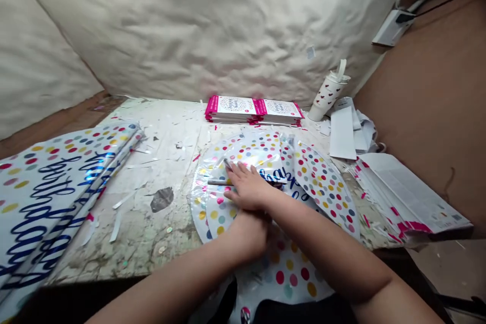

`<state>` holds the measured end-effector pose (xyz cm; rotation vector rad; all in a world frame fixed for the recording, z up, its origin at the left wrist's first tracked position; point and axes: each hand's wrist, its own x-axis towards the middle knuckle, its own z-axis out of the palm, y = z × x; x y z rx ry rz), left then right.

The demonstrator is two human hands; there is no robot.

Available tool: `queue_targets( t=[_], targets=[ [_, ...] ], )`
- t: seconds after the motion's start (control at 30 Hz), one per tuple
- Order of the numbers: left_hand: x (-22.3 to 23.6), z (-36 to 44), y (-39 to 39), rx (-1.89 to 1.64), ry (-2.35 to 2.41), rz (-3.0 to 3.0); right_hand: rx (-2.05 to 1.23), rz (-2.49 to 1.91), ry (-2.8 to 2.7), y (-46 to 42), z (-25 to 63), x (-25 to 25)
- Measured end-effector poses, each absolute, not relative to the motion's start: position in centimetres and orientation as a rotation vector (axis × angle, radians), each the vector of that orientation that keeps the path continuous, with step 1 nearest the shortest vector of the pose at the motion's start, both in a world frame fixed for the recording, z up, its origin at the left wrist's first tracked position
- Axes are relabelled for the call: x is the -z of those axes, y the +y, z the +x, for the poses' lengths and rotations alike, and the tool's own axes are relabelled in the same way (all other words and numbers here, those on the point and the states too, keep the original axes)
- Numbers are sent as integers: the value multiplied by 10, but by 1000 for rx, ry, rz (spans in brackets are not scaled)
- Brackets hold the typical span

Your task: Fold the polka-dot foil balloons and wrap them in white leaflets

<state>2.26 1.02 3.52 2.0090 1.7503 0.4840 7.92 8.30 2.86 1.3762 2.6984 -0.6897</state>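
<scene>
A round foil balloon with coloured dots and blue lettering lies partly folded on the table, its lower part hanging over the front edge. My right hand is pressed flat on it, fingers stretched out to the left. Under that palm runs a thin grey stick-like strip, its left end showing. Another small grey tip shows by the fingertips; I cannot make out what it belongs to. My left hand rests on the balloon just below, tucked beneath the right wrist, so its fingers are hidden.
More dotted foil balloons lie flat at the left. Stacks of pink-and-white printed packets stand at the back, beside a white tumbler with hearts. White card pieces and a white pink-edged stack lie right. Paper scraps litter the worn tabletop.
</scene>
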Motion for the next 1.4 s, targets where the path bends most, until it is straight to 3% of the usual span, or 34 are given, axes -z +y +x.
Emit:
queue_targets(
  t=[0.13, 0.2, 0.3, 0.43, 0.63, 0.7, 0.93, 1.03, 1.13, 1.3, 1.4],
  targets=[
    [-57, -40, -3, -70, 1215, 2431, 685, 1358, 2766, 85, 76, -10],
    [-62, -67, 12, 32, 1340, 2606, 743, 1326, 2814, 83, 72, -3],
    [-53, -93, 48, -80, 1595, 2827, 814, 1387, 2956, 84, 70, 3],
    [-24, -105, 83, -32, 1295, 3073, 812, 1471, 3103, 88, 82, 1],
    [-12, -107, 94, -20, 1263, 3150, 82, 1685, 3081, 69, 124, -9],
    [-21, -103, 96, -65, 1306, 3164, -1, 1755, 3018, 65, 132, -10],
    [-53, -66, 77, -439, 1367, 3230, 180, 1977, 2868, 84, 101, 4],
    [-33, -52, 56, -409, 1180, 3141, 200, 2067, 2885, 96, 105, 5],
    [-3, -55, 48, -245, 1338, 2927, 163, 2338, 2863, 113, 159, -9],
    [8, -75, 68, -40, 1406, 2640, -368, 3138, 2405, 124, 306, -58],
    [-10, -72, 75, -165, 1383, 2467, -860, 3101, 2486, 99, 337, -85]
  ],
)
